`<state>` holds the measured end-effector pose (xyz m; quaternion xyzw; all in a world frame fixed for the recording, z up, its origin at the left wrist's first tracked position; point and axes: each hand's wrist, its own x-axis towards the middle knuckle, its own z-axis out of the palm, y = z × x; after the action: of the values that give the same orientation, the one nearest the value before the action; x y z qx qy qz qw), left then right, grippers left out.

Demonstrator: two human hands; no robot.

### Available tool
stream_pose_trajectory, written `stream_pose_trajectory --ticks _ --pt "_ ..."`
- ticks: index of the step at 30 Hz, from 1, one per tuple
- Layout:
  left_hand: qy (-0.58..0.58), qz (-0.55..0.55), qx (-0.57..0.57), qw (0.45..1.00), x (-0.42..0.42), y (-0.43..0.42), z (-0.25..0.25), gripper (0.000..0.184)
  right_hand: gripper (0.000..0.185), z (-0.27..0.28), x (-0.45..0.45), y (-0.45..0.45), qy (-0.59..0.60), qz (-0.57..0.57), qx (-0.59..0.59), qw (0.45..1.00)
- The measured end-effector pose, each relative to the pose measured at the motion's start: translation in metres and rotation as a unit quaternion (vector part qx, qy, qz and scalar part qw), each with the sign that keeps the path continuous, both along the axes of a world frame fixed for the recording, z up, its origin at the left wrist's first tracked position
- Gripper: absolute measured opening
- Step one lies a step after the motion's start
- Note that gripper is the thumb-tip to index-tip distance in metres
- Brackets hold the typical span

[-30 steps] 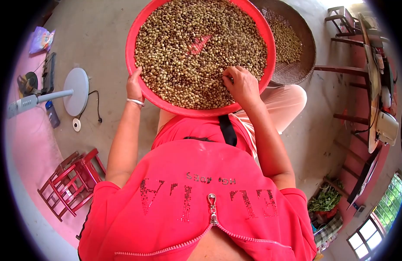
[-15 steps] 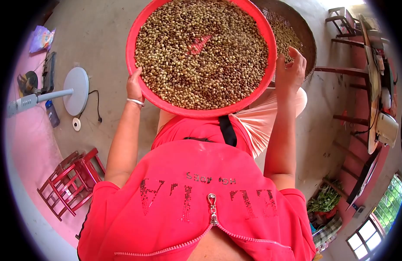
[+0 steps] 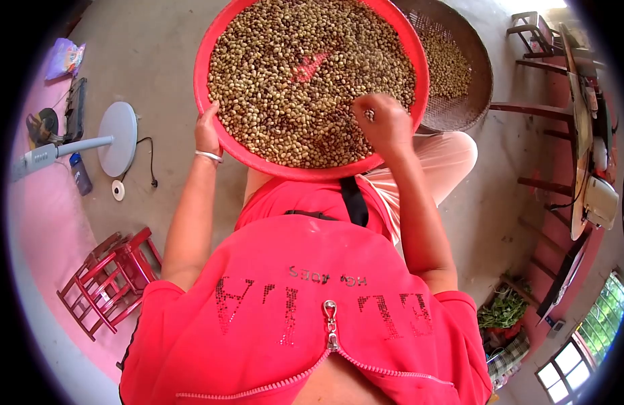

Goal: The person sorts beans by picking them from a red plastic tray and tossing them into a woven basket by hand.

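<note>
A round red tray full of small brown and greenish beans lies over my lap. My left hand grips its lower left rim, thumb on top. Over the beans at the tray's lower right is my right hand, slightly blurred, with thumb and fingertips curled toward each other; whether anything is between them cannot be made out. Partly behind the tray's right side, a dark woven basket on the floor holds paler beans.
On the left are a grey round fan or lamp base with a pole, a dark bottle and a red chair. To the right are a wooden stool, a table with long legs, and green plants.
My right hand left the tray's beans for the woven basket, then came back over the tray. My left hand stays on the rim.
</note>
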<state>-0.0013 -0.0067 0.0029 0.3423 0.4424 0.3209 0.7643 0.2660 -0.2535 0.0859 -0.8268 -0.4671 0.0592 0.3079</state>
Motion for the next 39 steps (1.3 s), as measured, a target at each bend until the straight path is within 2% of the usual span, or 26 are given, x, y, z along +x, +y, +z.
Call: stream_pose_trajectory --ticks 2,4,5,8,10,12,15,21,24,26,27,28,30,32,33,34,39 --pt "0.004 0.004 0.007 1.000 -0.001 0.001 -0.006 0.037 0.010 0.010 0.035 -0.009 -0.050 -0.113 0.071 0.990" --pt "0.030 0.031 0.005 0.999 -0.001 0.001 -0.008 0.037 0.011 0.034 0.056 -0.016 -0.144 -0.232 0.108 0.956" --pt "0.029 0.028 0.004 0.999 0.000 0.001 -0.007 0.037 0.011 0.034 0.058 -0.018 -0.145 -0.235 0.106 0.955" --pt "0.008 0.016 -0.007 1.000 0.005 -0.005 0.008 0.037 0.011 0.028 0.047 -0.023 -0.023 -0.096 -0.007 0.995" --pt "-0.003 -0.001 -0.022 1.000 0.006 -0.005 0.014 0.037 0.013 0.026 0.013 -0.016 -0.027 0.003 -0.067 0.997" --pt "-0.003 0.004 -0.015 1.000 0.001 0.002 -0.004 0.037 0.018 0.016 -0.009 -0.010 -0.039 0.023 -0.142 0.989" --pt "0.028 0.014 0.028 0.999 -0.004 0.007 -0.015 0.038 0.018 -0.003 -0.014 -0.007 -0.029 0.022 -0.140 0.990" --pt "0.014 -0.001 0.022 1.000 -0.005 0.009 -0.016 0.038 0.014 0.000 -0.012 -0.008 -0.053 0.033 -0.145 0.987" --pt "0.008 0.000 0.004 1.000 -0.006 0.008 -0.018 0.038 0.010 0.012 0.018 -0.017 -0.035 -0.046 -0.005 0.998" --pt "0.022 0.010 0.017 1.000 -0.008 0.010 -0.025 0.038 0.018 0.018 0.052 -0.029 -0.042 -0.204 0.089 0.974" --pt "0.036 0.018 0.030 0.999 -0.006 0.008 -0.022 0.037 0.019 0.035 0.059 -0.035 -0.091 -0.243 0.039 0.965" --pt "0.035 0.016 0.030 0.999 -0.005 0.007 -0.018 0.037 0.019 0.035 0.061 -0.037 -0.092 -0.245 0.038 0.964" --pt "0.005 0.000 0.008 1.000 -0.001 0.003 -0.004 0.037 0.017 0.035 0.064 -0.043 -0.024 -0.134 0.044 0.990" --pt "0.005 0.001 0.004 1.000 0.002 -0.002 0.005 0.036 0.012 0.037 0.032 -0.034 0.030 -0.046 -0.049 0.997" --pt "-0.003 -0.002 0.001 1.000 0.002 -0.001 0.005 0.036 0.014 0.029 0.020 -0.032 0.007 0.001 -0.087 0.996" --pt "-0.010 -0.003 -0.002 1.000 0.001 0.000 0.005 0.036 0.018 0.030 0.007 -0.028 0.027 0.001 -0.153 0.988" --pt "0.015 0.008 0.008 1.000 0.000 0.001 0.003 0.035 0.020 0.013 -0.012 -0.022 -0.010 0.024 -0.109 0.994"
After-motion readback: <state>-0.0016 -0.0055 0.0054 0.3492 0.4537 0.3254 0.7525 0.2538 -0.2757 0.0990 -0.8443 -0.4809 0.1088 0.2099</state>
